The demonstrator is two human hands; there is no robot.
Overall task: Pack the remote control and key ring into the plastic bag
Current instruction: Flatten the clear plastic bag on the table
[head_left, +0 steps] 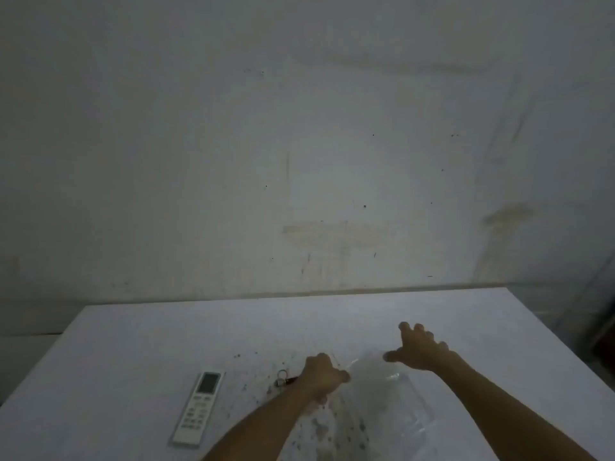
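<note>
Lying on the white speckled tabletop [133, 344], the white rectangular remote control [199, 407] sits left of the small metal key ring [283, 378]. Just right of the ring, the left hand [321, 377] pinches the edge of the clear crumpled plastic bag [389, 394], fingers curled closed. Hovering over the bag, the right hand [421, 351] spreads its fingers, holding nothing.

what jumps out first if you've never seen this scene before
Two bare forearms reach in from the bottom edge: the left hand pinches the edge of a clear plastic bag, the right hand spread open above it. Left of them on the white table lie a white remote control and a small key ring.
</note>
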